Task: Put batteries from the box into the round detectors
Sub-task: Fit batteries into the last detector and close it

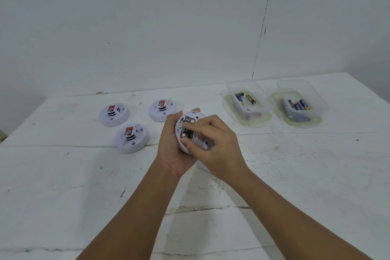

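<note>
- While the left hand (172, 143) cradles the white round plastic detector (191, 131) mid-table, right hand (213, 139) fingertips press its batteries (186, 131); one could spring out.
- Tilted, the detector could slip.

Bare workroom — scuffed white table (295, 175), blank wall (147, 17)
</note>
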Motion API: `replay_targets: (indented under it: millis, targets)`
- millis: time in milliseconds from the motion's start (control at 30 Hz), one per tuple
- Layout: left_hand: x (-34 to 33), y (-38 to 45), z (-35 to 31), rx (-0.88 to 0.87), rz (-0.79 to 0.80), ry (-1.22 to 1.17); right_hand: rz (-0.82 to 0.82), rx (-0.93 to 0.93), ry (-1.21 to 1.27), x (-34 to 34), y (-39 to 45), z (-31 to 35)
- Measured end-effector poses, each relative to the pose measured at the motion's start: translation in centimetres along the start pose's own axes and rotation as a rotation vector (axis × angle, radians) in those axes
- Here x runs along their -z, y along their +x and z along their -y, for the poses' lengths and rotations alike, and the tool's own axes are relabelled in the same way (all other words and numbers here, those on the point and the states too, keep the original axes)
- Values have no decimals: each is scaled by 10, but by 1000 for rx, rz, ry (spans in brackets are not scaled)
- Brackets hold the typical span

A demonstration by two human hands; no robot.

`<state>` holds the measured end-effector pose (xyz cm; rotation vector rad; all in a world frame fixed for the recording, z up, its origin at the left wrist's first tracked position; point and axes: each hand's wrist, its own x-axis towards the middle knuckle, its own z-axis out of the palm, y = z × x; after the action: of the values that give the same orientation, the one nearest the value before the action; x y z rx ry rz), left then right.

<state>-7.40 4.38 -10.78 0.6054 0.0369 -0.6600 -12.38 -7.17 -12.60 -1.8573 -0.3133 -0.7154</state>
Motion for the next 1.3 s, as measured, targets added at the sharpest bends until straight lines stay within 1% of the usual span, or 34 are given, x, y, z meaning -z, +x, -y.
replay_targets:
  millis: [200, 300, 767, 1100, 1300]
  targets:
    - [-7, 2, 0, -29, -44, 25, -104, 27, -43, -4, -7, -8]
    - [-4, 5, 0, -39, -58, 22, -126, 37, -58, -6, -8, -11]
    - [0, 11, -1, -70, -75, 97, -94, 33, -54, -3, -7, -15]
    - [3, 7, -4, -136, -100, 196, -49, -79, -34, -8, -3, -7]
    - [11, 8, -9, -136, -94, 190, 8, -36, -75, -7, 1, -7]
